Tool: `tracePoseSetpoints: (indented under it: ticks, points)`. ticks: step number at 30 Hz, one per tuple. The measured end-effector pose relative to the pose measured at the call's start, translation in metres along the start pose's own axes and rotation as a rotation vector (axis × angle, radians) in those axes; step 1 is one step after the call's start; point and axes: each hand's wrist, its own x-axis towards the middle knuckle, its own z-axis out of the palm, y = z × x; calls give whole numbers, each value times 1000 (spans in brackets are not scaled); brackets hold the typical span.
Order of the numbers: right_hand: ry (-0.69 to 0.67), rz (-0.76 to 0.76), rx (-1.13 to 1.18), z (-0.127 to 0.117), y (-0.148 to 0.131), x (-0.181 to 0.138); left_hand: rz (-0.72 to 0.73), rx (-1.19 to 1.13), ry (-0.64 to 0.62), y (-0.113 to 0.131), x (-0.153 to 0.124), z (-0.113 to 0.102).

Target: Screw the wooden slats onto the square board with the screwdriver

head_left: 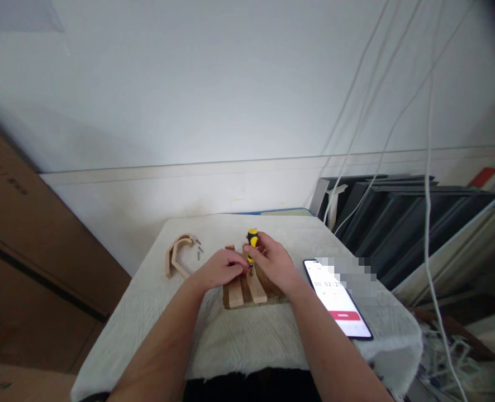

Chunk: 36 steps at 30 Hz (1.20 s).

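Note:
A small wooden slatted piece (pixel 247 290) lies on the white cloth-covered table (pixel 231 335). My right hand (pixel 275 262) is wrapped round a yellow and black screwdriver (pixel 252 241) held upright, tip down on the wood. My left hand (pixel 222 268) rests on the wooden piece beside the tip, fingers pinched close to it; what they pinch is too small to make out.
A curved wooden part (pixel 178 254) and two loose screws (pixel 198 249) lie at the table's back left. A phone (pixel 339 304) with a lit timer screen lies to the right. Cardboard boxes (pixel 17 234) stand left; dark panels (pixel 402 218) and hanging white cables (pixel 429 167) stand right.

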Motion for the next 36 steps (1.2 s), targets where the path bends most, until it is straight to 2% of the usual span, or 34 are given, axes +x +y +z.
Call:
tracePoseSetpoints:
  ticks: [4,7,11,14,16,19,22,29,36]
  points:
    - [93,11,59,2,9,-7,-97,-197,30,-3,0,4]
    - [41,-10,63,1,8,-10,-132,-329,86,-2,-1,6]
    - [6,-82,135,2,8,-12,-147,-390,129,2,0,6]
    - [20,-96,178,4,11,-12,-164,-379,136,5,-1,6]
    - [26,-62,119,5,12,-12,-172,-347,136,7,-1,6]
    - [36,-5,53,6,11,-11,-169,-246,142,5,0,7]
    - [34,16,104,8,11,-10,-144,-149,142,1,1,8]
    - [-18,-32,165,8,11,-10,-112,-117,135,1,4,10]
    - [4,-59,130,5,8,-11,-129,-97,119,-1,4,9]
